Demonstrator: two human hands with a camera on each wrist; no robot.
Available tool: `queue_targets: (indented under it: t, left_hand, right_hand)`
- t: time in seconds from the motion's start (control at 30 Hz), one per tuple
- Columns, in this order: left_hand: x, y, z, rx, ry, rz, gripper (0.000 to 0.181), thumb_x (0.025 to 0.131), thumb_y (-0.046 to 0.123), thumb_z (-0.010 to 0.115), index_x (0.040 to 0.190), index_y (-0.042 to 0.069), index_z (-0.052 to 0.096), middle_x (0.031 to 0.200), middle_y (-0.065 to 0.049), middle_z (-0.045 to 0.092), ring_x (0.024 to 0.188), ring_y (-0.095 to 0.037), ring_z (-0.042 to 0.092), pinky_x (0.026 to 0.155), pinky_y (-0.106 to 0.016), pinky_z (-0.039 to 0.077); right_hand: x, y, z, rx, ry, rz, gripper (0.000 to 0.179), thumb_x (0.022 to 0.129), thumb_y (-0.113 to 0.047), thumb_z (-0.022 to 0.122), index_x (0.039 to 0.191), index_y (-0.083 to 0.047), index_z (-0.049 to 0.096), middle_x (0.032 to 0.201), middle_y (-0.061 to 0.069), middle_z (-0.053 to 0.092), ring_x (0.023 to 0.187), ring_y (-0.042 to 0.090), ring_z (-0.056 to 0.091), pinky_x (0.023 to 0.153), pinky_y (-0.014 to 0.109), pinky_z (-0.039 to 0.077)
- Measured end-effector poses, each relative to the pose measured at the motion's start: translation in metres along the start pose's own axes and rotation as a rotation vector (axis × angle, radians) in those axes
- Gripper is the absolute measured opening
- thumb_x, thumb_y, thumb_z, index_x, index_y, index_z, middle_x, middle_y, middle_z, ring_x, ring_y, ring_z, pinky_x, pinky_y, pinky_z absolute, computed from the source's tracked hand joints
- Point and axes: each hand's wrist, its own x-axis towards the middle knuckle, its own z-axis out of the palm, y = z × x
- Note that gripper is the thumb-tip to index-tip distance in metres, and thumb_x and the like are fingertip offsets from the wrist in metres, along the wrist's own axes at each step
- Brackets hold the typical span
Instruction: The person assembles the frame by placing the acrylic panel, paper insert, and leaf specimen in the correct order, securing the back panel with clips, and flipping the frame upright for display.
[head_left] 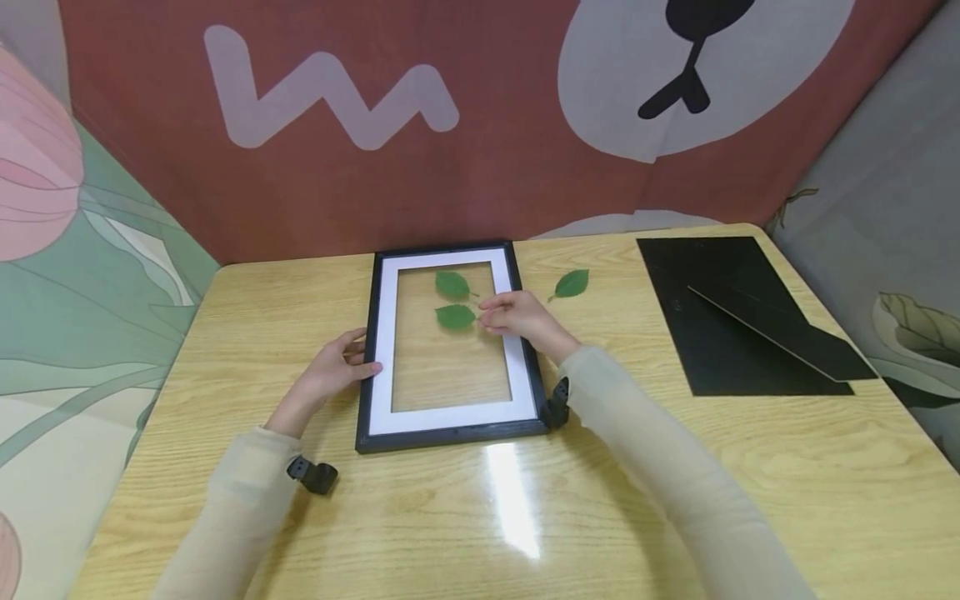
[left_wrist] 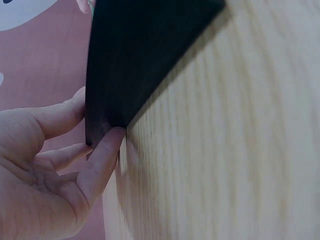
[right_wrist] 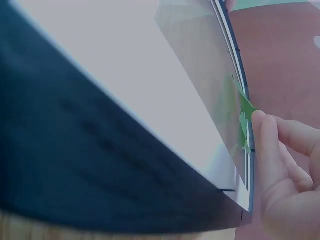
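- Picture frame (head_left: 457, 433), head view: flat on the table (head_left: 420, 517), window facing up.
- Left hand (head_left: 333, 367): at the frame's left edge; thumb on the border, fingers partly curled beside it, gripping that side.
- Right hand (head_left: 522, 318): above the frame's right border; thumb and fingertips nearly together, pinching the lower leaf (head_left: 455, 317) at its stem end, within the frame's window.
- Upper leaf (head_left: 452, 285): inside the window outline. Loose leaf (head_left: 572, 283): on the table, right of the frame.
- Black panel (head_left: 720, 358) with stand (head_left: 795, 333): well right of the frame.
- Left wrist view: digits touch the frame's dark side.
- Right wrist view: fingertips meet green leaf beside the frame's far edge.
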Motion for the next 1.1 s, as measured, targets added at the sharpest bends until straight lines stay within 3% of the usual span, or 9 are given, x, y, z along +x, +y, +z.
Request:
queue_targets:
  t: [0.17, 0.43, 0.57, 0.67, 0.87, 1.1]
  left_hand:
    - [-0.001, 0.000, 0.000, 0.000, 0.000, 0.000, 0.076, 0.093, 0.017, 0.062, 0.152, 0.004, 0.017, 0.149, -0.027, 0.034, 0.134, -0.041, 0.041, 0.108, -0.048, 0.042]
    - [0.000, -0.003, -0.001, -0.003, -0.001, 0.005, 0.075, 0.093, 0.016, 0.061, 0.152, 0.004, 0.017, 0.149, -0.027, 0.034, 0.134, -0.041, 0.041, 0.107, -0.048, 0.043]
    - [0.001, -0.003, -0.001, -0.007, -0.003, 0.004, 0.075, 0.093, 0.017, 0.061, 0.153, 0.005, 0.017, 0.149, -0.026, 0.034, 0.134, -0.040, 0.041, 0.107, -0.048, 0.043]
    - [0.001, -0.001, -0.001, -0.012, -0.004, 0.002, 0.075, 0.093, 0.017, 0.061, 0.153, 0.006, 0.017, 0.150, -0.026, 0.034, 0.135, -0.040, 0.040, 0.109, -0.049, 0.041]
    - [0.001, -0.001, 0.000, -0.007, -0.003, 0.001, 0.075, 0.093, 0.017, 0.062, 0.153, 0.006, 0.017, 0.150, -0.026, 0.033, 0.135, -0.040, 0.039, 0.109, -0.049, 0.040]
    - [0.000, -0.002, 0.000, -0.001, 0.000, -0.001, 0.075, 0.094, 0.017, 0.061, 0.153, 0.005, 0.017, 0.149, -0.027, 0.033, 0.135, -0.040, 0.039, 0.109, -0.049, 0.040]
  right_hand:
    - [0.003, -0.002, 0.002, -0.004, 0.032, 0.026, 0.036, 0.091, 0.002, 0.058, 0.126, 0.009, 0.054, 0.123, 0.029, 0.061, 0.092, 0.014, 0.066, 0.089, 0.026, 0.056]
    - [0.002, -0.004, -0.006, -0.064, 0.055, 0.007, 0.035, 0.093, -0.003, 0.057, 0.127, 0.006, 0.055, 0.124, 0.025, 0.061, 0.088, 0.013, 0.064, 0.091, 0.031, 0.056]
    - [0.000, -0.006, -0.021, -0.083, 0.111, -0.005, 0.035, 0.093, -0.006, 0.057, 0.127, 0.005, 0.056, 0.118, 0.022, 0.063, 0.080, 0.005, 0.062, 0.085, 0.025, 0.057]
    - [0.001, -0.003, -0.037, -0.078, 0.178, -0.022, 0.035, 0.094, -0.006, 0.056, 0.126, 0.006, 0.056, 0.117, 0.021, 0.062, 0.078, 0.002, 0.060, 0.088, 0.028, 0.056]
    - [0.001, 0.011, -0.071, -0.104, 0.311, -0.055, 0.034, 0.096, -0.007, 0.053, 0.126, 0.008, 0.056, 0.126, 0.025, 0.059, 0.091, 0.015, 0.062, 0.096, 0.036, 0.053]
    - [0.002, 0.023, -0.093, -0.159, 0.340, -0.017, 0.035, 0.096, -0.009, 0.053, 0.127, 0.006, 0.056, 0.130, 0.022, 0.056, 0.089, 0.010, 0.058, 0.088, 0.027, 0.053]
